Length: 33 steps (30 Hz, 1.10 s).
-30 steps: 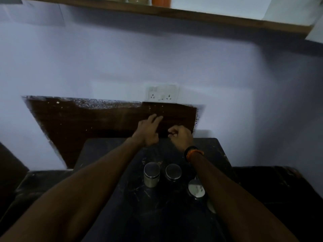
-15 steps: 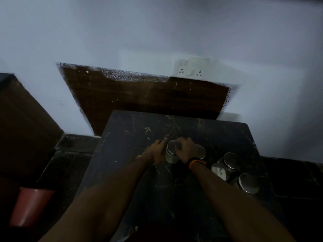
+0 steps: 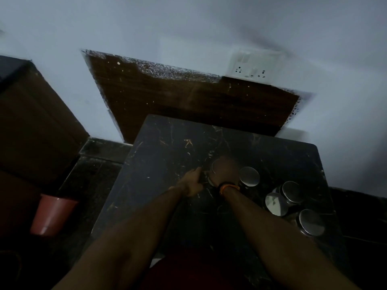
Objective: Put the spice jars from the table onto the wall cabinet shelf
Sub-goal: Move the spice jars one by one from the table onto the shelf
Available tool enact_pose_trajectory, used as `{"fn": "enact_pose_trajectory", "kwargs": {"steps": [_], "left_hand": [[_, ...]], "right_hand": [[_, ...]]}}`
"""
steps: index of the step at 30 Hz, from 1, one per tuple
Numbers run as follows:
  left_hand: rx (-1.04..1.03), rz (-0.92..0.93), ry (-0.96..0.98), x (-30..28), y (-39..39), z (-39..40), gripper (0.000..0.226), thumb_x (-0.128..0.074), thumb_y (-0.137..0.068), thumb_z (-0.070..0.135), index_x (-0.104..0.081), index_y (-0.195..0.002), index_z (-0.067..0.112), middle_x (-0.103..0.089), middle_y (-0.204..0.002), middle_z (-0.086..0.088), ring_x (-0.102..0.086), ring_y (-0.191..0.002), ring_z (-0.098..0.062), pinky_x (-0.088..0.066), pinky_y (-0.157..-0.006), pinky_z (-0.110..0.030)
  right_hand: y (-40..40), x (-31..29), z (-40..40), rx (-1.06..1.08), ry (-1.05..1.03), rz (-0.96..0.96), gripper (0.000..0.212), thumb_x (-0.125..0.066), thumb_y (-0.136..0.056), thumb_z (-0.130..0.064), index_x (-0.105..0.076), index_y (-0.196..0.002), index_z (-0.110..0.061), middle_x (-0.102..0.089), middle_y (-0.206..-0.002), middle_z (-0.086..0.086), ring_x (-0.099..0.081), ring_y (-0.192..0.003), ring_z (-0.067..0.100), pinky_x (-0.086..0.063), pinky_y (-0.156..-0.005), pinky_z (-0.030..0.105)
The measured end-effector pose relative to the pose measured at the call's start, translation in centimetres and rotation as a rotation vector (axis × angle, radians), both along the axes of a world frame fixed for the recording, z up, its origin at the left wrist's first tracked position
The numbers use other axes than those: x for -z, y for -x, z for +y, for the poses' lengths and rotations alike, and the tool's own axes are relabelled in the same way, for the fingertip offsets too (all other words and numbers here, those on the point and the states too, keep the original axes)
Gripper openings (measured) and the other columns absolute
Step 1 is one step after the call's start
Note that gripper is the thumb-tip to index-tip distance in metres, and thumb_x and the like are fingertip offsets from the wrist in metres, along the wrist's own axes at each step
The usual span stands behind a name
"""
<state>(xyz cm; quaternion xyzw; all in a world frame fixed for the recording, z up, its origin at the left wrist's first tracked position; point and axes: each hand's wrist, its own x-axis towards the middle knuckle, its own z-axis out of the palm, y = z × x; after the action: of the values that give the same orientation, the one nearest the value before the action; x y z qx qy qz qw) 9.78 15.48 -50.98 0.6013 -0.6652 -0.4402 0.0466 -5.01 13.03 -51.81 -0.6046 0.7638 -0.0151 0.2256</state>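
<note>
Spice jar (image 3: 217, 167) at frame centre now sits under your right hand (image 3: 225, 171), which has closed over it; left hand (image 3: 193, 181) steadies alongside, grip unclear. Lift comes next.

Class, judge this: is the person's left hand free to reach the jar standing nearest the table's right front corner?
Probably not easily: the left hand sits beside the right hand, whose forearm crosses between it and that jar.

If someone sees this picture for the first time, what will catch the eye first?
Probably the shiny round lids of the jars clustered on the right side of the dark table. Next, the two hands at the table's middle: the right hand over one jar, the left hand beside it.
</note>
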Motion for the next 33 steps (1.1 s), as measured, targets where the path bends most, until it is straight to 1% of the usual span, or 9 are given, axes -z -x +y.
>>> {"fn": "enact_pose_trajectory", "kwargs": {"steps": [7, 11, 14, 17, 20, 23, 27, 31, 33], "left_hand": [[-0.250, 0.196, -0.097, 0.8, -0.7, 1.1, 0.049, -0.057, -0.096, 0.014, -0.044, -0.142, 0.019, -0.060, -0.125, -0.007, -0.059, -0.104, -0.018, -0.051, -0.081, -0.027], [-0.534, 0.362, -0.193, 1.5, -0.1, 1.9, 0.030, -0.046, -0.104, 0.023, -0.052, -0.132, 0.014, -0.063, -0.111, -0.013, -0.060, -0.089, -0.024, -0.052, -0.075, -0.037], [-0.707, 0.509, -0.275, 2.2, 0.7, 2.8, 0.036, -0.034, -0.107, 0.034, -0.053, -0.127, 0.011, -0.063, -0.096, -0.013, -0.058, -0.080, -0.025, -0.052, -0.073, -0.040], [-0.859, 0.683, -0.479, 2.4, 1.2, 3.6, 0.056, -0.027, -0.102, 0.060, -0.058, -0.124, 0.019, -0.066, -0.111, -0.014, -0.063, -0.099, -0.029, -0.056, -0.082, -0.041], [-0.910, 0.905, -0.667, 2.6, 1.4, 3.8, 0.068, -0.031, -0.093, 0.073, -0.061, -0.125, 0.021, -0.064, -0.124, -0.017, -0.063, -0.113, -0.035, -0.056, -0.090, -0.048], [-0.875, 1.059, -0.724, 2.0, 1.7, 4.0, 0.062, -0.044, -0.091, 0.068, -0.062, -0.127, 0.020, -0.064, -0.127, -0.019, -0.063, -0.116, -0.034, -0.056, -0.087, -0.043], [-0.844, 1.212, -0.731, 1.1, 1.9, 4.6, 0.057, -0.057, -0.089, 0.054, -0.059, -0.132, 0.018, -0.060, -0.133, -0.021, -0.058, -0.123, -0.037, -0.051, -0.099, -0.047], [-0.836, 1.367, -0.658, 0.4, 2.1, 4.9, 0.053, -0.064, -0.088, 0.036, -0.057, -0.136, 0.015, -0.058, -0.137, -0.023, -0.056, -0.125, -0.040, -0.049, -0.101, -0.052], [-0.840, 1.437, -0.615, -0.1, 2.3, 5.1, 0.056, -0.067, -0.086, 0.026, -0.053, -0.139, 0.012, -0.059, -0.136, -0.023, -0.058, -0.124, -0.041, -0.048, -0.102, -0.056]], "right_hand": [[0.1, -0.8, 0.7, -0.045, 0.059, -0.086, 0.060, -0.076, -0.076, -0.044, -0.048, -0.125, -0.024, -0.049, -0.134, 0.016, -0.050, -0.123, 0.039, -0.048, -0.100, 0.048], [0.8, -1.6, 2.0, -0.042, 0.116, -0.311, 0.049, -0.079, -0.073, -0.027, -0.056, -0.116, -0.024, -0.054, -0.124, 0.010, -0.055, -0.114, 0.030, -0.048, -0.093, 0.037], [1.8, -2.4, 3.0, -0.056, 0.108, -0.513, 0.058, -0.083, -0.066, -0.010, -0.059, -0.116, -0.026, -0.055, -0.123, 0.006, -0.057, -0.111, 0.024, -0.051, -0.095, 0.038], [2.9, -3.6, 3.9, -0.113, 0.078, -0.678, 0.065, -0.083, -0.059, -0.002, -0.060, -0.113, -0.031, -0.056, -0.120, 0.001, -0.060, -0.106, 0.021, -0.058, -0.085, 0.035], [4.3, -4.8, 4.4, -0.197, 0.042, -0.704, 0.070, -0.085, -0.055, 0.000, -0.059, -0.109, -0.035, -0.055, -0.123, -0.003, -0.059, -0.107, 0.019, -0.059, -0.083, 0.037], [5.6, -5.6, 4.6, -0.246, 0.041, -0.719, 0.072, -0.086, -0.055, 0.004, -0.059, -0.111, -0.033, -0.052, -0.127, 0.000, -0.057, -0.111, 0.022, -0.060, -0.082, 0.037], [6.8, -5.8, 5.2, -0.226, 0.094, -0.787, 0.080, -0.080, -0.062, 0.009, -0.058, -0.124, -0.037, -0.046, -0.134, 0.003, -0.055, -0.110, 0.025, -0.058, -0.074, 0.022], [7.1, -6.0, 5.6, -0.104, 0.111, -0.969, 0.091, -0.077, -0.073, 0.008, -0.046, -0.146, -0.036, -0.041, -0.149, 0.003, -0.050, -0.128, 0.024, -0.058, -0.095, 0.039], [6.9, -6.1, 5.8, -0.044, 0.133, -1.045, 0.089, -0.077, -0.078, 0.003, -0.040, -0.150, -0.033, -0.038, -0.152, 0.003, -0.049, -0.131, 0.022, -0.057, -0.096, 0.039]]}}
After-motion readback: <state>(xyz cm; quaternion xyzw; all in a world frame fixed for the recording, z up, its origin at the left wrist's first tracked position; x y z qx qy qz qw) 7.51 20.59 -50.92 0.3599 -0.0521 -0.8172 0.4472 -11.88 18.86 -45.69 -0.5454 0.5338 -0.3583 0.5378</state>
